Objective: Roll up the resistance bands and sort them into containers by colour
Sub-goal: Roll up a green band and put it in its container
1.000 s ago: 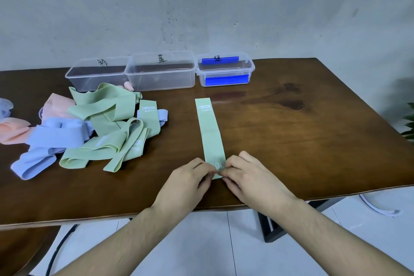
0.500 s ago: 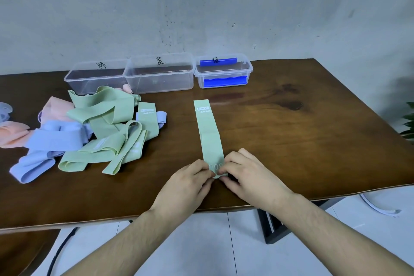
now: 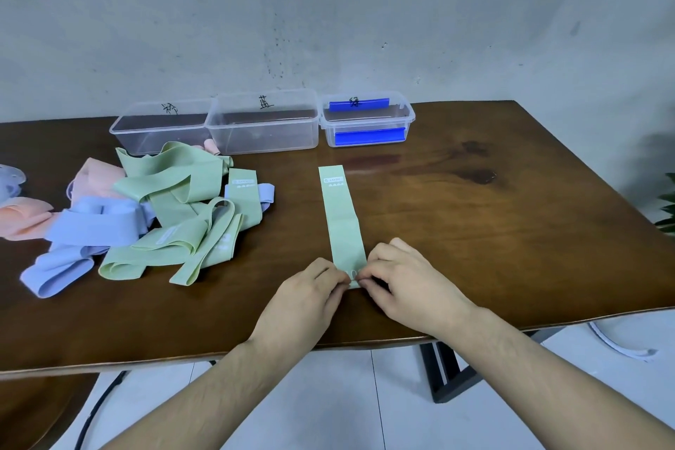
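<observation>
A flat green resistance band (image 3: 341,219) lies lengthwise on the wooden table (image 3: 493,230), running away from me. My left hand (image 3: 307,298) and my right hand (image 3: 409,279) pinch its near end from either side, fingertips meeting at the band's edge. A loose heap of green bands (image 3: 175,215), blue bands (image 3: 91,226) and pink bands (image 3: 25,215) lies to the left. Three clear containers stand in a row at the back: a left one (image 3: 160,126), a middle one (image 3: 263,124) and a right one with blue clips (image 3: 367,120).
The table's front edge runs just under my wrists. A grey wall stands behind the containers. A plant leaf (image 3: 666,208) shows at the far right, and a black table leg (image 3: 449,373) is below.
The hands stay at the band's near end, their fingers drawn a little closer together on it. The view has shifted slightly.
</observation>
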Available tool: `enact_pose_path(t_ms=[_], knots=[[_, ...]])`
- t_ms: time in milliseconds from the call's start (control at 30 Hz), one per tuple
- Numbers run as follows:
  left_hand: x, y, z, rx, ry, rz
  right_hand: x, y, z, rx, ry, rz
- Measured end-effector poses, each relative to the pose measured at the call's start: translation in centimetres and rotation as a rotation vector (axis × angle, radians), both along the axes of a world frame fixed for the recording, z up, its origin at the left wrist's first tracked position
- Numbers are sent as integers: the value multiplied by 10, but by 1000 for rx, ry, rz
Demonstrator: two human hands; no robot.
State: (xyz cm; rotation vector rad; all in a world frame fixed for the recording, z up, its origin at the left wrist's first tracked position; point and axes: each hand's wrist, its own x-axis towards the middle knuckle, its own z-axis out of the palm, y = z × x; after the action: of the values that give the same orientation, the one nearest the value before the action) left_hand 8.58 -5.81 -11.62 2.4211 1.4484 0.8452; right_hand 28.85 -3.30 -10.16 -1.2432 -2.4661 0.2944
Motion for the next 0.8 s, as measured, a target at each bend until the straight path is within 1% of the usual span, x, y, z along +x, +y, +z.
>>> enact_pose_path(t_ms=[133,200,300,467,600,800], knots=[[1,4,1,-8,0,20,-2,-2,0,65,-40,1],[0,6,0,-17,6,25,-2,-2,-3,94,-27,-12],[0,9,0,-29,2,31,-3,-1,-7,107,-10,29],[-4,5,2,-38,-34,24,-2,5,-10,78,27,11],[-5,10,0,-27,27,24,-1,8,-10,61,19,20],[-3,11,0,-14,13,34,2,9,-10,90,4,37]])
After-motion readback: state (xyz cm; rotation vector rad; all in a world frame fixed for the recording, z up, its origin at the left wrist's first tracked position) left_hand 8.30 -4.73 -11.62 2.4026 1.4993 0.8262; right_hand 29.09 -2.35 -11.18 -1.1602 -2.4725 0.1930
